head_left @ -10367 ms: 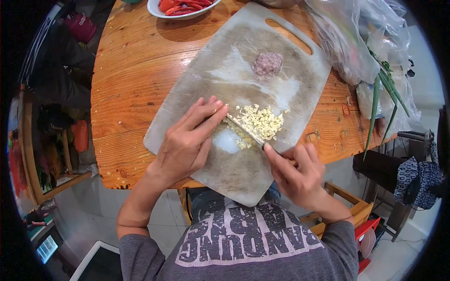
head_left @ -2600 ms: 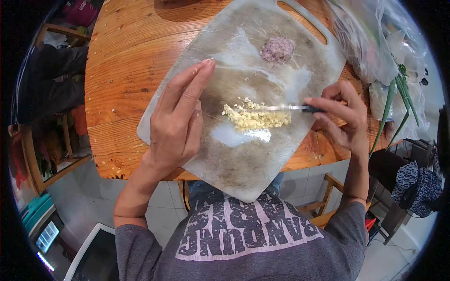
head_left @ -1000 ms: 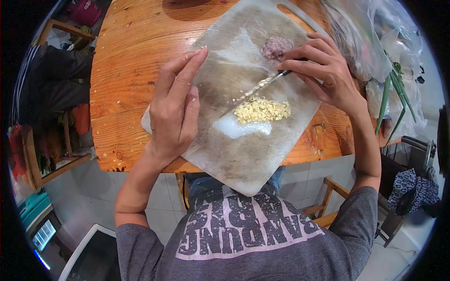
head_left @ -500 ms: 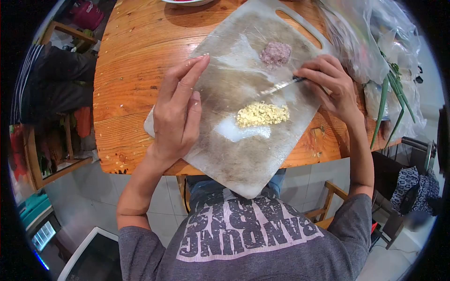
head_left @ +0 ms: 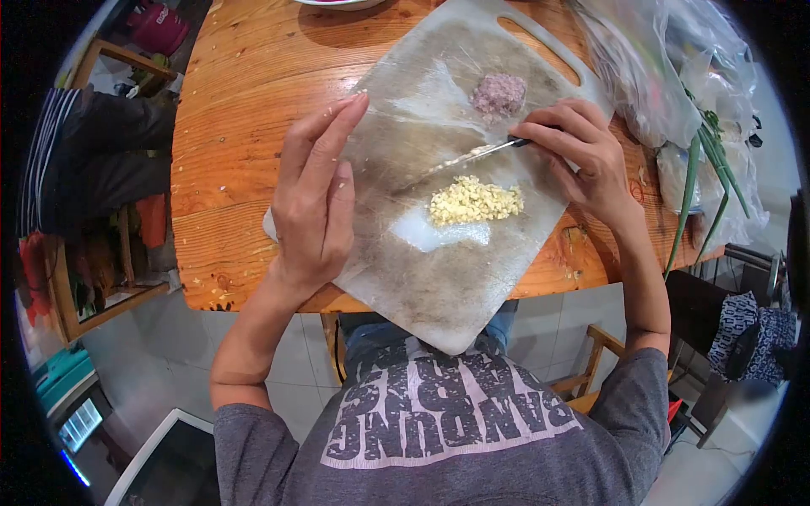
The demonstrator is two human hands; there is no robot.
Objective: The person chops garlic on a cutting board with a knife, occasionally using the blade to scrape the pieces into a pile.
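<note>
At the bottom of the frame is the person's grey shirt (head_left: 439,438), and just beyond it the lower corner of a worn cutting board (head_left: 439,312), which lies aslant over the table's near edge.

In the lower middle of the board is a cloudy white patch (head_left: 430,236). Against its far side sits a heap of pale yellow bits (head_left: 474,202), cut small and gathered close; the chopping of these looks mostly done, though the bits are uneven, some coarser than others.

Left of centre, the left hand (head_left: 310,207) is over the board's left side, fingers open and nearly straight, holding nothing, with small crumbs on the fingertips. Whether it rests on the board I cannot tell. Right of centre, the fingers of the right hand (head_left: 589,160) are closed on the black handle of a knife (head_left: 498,148). Its blade slants down to the left, beyond the yellow heap, with pale bits clinging along it; those are not in with the rest.

Farther up the board, a small purplish heap (head_left: 499,94) looks fully minced and lies apart from the yellow one. Plastic bags (head_left: 633,76) and long green leaves (head_left: 689,198) are at upper right; part of a dish (head_left: 350,4) shows on the wooden table (head_left: 228,169) at the top edge.
</note>
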